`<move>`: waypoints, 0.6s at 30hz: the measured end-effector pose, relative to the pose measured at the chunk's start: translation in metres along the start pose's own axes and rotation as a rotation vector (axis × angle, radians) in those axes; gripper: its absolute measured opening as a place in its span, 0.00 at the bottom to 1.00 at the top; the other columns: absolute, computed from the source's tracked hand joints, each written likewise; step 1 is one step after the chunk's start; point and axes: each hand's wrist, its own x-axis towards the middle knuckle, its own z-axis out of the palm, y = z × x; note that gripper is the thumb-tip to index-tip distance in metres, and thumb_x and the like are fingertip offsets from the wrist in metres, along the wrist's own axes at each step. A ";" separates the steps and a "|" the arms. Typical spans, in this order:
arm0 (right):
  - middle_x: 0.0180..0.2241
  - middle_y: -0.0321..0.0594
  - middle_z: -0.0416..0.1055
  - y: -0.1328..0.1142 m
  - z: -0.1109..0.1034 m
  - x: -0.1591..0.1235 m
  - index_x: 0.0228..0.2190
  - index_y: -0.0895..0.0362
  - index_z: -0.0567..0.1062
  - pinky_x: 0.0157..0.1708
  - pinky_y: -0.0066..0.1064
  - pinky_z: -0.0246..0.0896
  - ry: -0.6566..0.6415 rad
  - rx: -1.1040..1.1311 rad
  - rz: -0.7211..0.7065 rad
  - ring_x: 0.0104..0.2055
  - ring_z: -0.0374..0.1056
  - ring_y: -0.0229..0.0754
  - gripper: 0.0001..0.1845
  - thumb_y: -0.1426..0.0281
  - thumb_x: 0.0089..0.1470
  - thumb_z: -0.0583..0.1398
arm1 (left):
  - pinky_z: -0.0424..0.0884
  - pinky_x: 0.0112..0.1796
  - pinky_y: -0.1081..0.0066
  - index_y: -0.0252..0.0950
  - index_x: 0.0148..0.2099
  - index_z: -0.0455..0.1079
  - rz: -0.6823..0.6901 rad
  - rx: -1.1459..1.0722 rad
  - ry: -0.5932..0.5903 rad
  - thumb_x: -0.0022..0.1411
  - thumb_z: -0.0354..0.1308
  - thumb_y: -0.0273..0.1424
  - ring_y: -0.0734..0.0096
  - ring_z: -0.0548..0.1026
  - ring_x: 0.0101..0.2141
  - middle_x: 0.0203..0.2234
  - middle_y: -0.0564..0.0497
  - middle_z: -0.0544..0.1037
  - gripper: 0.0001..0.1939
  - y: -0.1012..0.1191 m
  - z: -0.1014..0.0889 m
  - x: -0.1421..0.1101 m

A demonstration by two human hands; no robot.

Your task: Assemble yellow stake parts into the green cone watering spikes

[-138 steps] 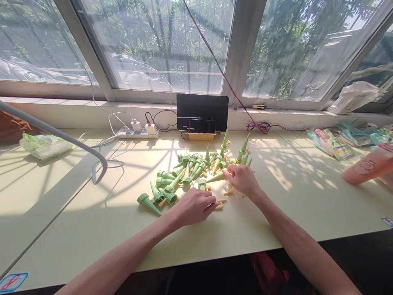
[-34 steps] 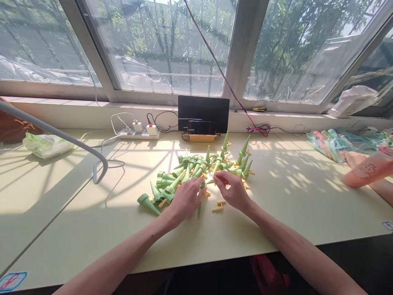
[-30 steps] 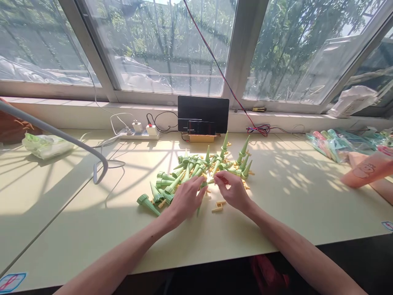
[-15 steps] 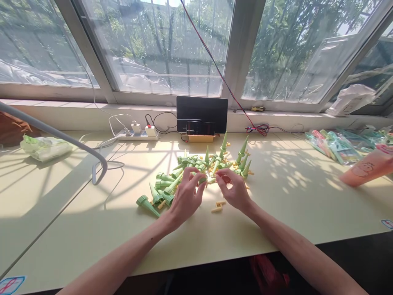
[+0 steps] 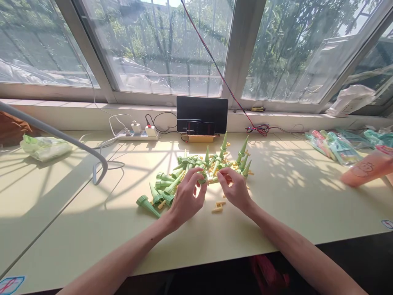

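Observation:
A heap of green cone-shaped plastic spikes (image 5: 172, 180) and small yellow pegs (image 5: 217, 207) lies on the pale table (image 5: 276, 213), in front of me. My left hand (image 5: 186, 196) is raised just above the heap, its fingers closed round the wide end of a green spike (image 5: 202, 177). My right hand (image 5: 235, 190) is beside it, fingers pinched on a small piece close to that spike; the piece is too small to name. Some spikes (image 5: 242, 149) stand upright at the far side of the heap.
A dark tablet (image 5: 202, 110) on a stand and a power strip (image 5: 136, 133) with cables sit by the window sill. A grey lamp arm (image 5: 76, 149) curves in from the left. Bagged goods (image 5: 334, 145) and another person's orange-sleeved arm (image 5: 367, 170) are at the right.
Both hands have lifted off the table and come together over the heap; the green spike in my left hand has turned up from lying low to being held near my right fingers.

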 end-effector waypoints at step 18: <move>0.24 0.35 0.68 -0.002 0.000 -0.001 0.28 0.57 0.70 0.27 0.28 0.62 -0.054 0.048 0.034 0.26 0.64 0.36 0.11 0.68 0.62 0.54 | 0.68 0.25 0.74 0.36 0.35 0.61 0.090 0.041 0.026 0.61 0.56 0.26 0.79 0.67 0.26 0.38 0.49 0.70 0.05 0.001 0.001 0.000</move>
